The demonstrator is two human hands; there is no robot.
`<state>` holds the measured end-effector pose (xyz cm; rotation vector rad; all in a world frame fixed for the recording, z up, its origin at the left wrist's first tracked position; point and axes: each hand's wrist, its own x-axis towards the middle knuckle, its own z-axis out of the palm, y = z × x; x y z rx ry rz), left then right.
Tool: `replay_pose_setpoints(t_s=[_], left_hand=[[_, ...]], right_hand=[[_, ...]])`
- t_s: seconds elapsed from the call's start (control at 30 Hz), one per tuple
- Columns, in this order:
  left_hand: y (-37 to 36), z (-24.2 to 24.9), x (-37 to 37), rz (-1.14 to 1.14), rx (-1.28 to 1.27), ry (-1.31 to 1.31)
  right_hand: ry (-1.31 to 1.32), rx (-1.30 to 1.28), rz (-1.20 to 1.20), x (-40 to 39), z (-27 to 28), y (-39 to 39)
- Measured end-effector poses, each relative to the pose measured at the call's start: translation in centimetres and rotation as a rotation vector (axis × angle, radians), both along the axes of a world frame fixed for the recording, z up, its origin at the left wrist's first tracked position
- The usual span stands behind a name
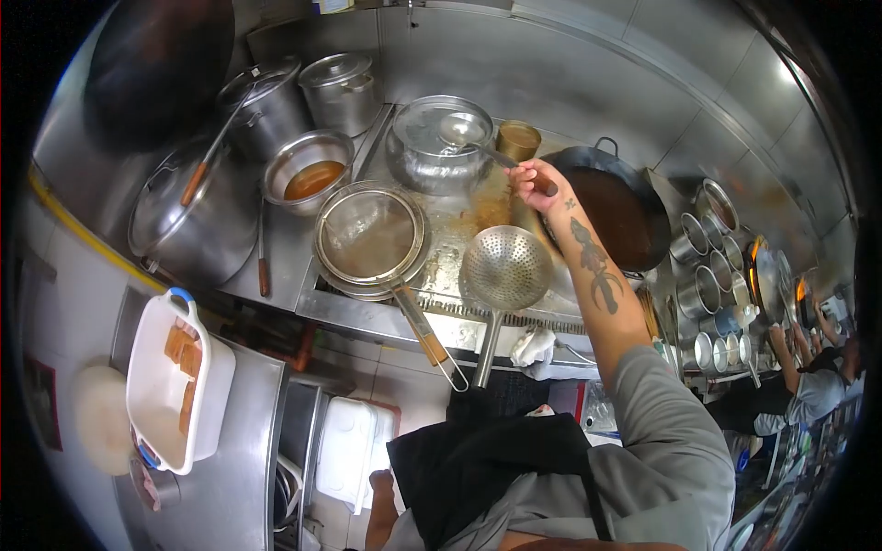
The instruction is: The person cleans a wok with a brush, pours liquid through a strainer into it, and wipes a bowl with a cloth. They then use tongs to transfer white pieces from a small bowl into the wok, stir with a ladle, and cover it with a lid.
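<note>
My right hand (531,180) grips the handle of a metal ladle (462,130), whose bowl rests in a steel basin of water (437,147). Just right of the hand sits a black wok (617,209) holding brown liquid. A perforated skimmer (505,267) lies below the hand on the greasy steel counter, beside a fine mesh strainer (371,238) resting over a pan. A small brass cup (519,140) stands behind the hand. My left hand is out of sight.
Lidded steel pots (342,90) and a bowl of orange sauce (310,171) stand at the back left. A white tub (175,381) with fried pieces sits lower left. Seasoning tins (712,275) line the right, where another person's arm (790,363) works.
</note>
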<state>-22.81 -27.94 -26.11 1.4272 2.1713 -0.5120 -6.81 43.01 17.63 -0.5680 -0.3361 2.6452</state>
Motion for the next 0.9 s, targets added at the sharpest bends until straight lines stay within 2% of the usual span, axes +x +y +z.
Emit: replay_pose_setpoints(t_s=[0.13, 0.3, 0.43, 0.53, 0.67, 0.7, 0.77, 0.9], left_hand=[[1.5, -0.5, -0.7, -0.043, 0.089, 0.006], [2.0, -0.9, -1.1, -0.092, 0.093, -0.019], [2.4, -1.3, -1.3, -0.077, 0.091, -0.021], [2.6, -1.7, -1.3, -0.063, 0.112, -0.027], [2.3, -3.5, -1.7, -0.015, 0.183, -0.052], [2.6, -4.1, -1.9, 0.016, 0.232, -0.078], [2.8, -3.1, -1.6, -0.036, 0.166, -0.038], [3.4, -1.8, -0.9, -0.076, 0.113, -0.010]], right_hand=[[-0.098, 0.188, -0.048, 3.6, 0.2, -0.4], [-0.258, 0.243, -0.049, 7.7, 0.7, -0.9], [-0.497, 0.295, -0.030, 10.0, -0.1, -0.8], [-0.786, 0.503, -0.079, 10.9, -0.6, -1.9], [-1.106, 0.789, -0.148, 9.9, 1.9, -4.9], [-1.150, 0.865, -0.152, 10.0, 1.3, -4.3], [-1.235, 1.021, -0.158, 9.7, 0.1, -3.2], [-1.328, 1.121, -0.209, 6.4, 2.3, -4.7]])
